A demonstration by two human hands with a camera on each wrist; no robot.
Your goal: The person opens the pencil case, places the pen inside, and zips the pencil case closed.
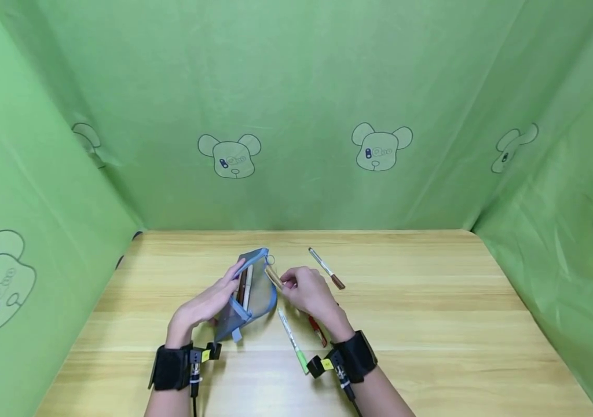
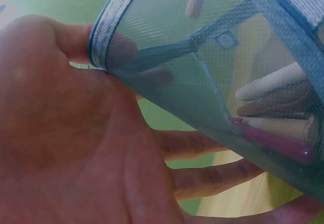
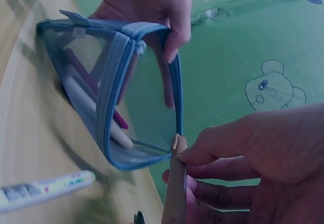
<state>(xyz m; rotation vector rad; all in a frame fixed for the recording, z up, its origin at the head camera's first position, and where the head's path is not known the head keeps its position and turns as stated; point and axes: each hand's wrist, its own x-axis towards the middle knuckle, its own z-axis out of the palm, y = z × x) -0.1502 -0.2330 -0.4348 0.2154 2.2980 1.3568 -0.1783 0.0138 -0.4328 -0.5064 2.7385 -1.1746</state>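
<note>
A blue-edged mesh pencil case (image 1: pixel 262 295) stands tilted on the table with its zip mouth open. My left hand (image 1: pixel 210 302) holds it by the rim, thumb over the zip edge and fingers along the outside of the mesh. Inside lie several pens, among them a white one (image 1: pixel 247 288) and a magenta one (image 2: pixel 276 143). Between thumb and fingers, my right hand (image 1: pixel 309 292) pinches a tan marker (image 3: pixel 175 188). The tip of that marker is at the rim of the case in the right wrist view; whether it touches I cannot tell.
A green-capped marker (image 1: pixel 292 341) lies in front of the case. Partly under the right forearm is a red pen (image 1: pixel 318 333). Farther back lies a brown-capped marker (image 1: pixel 326 268). Green cloth walls (image 1: pixel 302 197) enclose the wooden table (image 1: pixel 458 301) at the back and sides.
</note>
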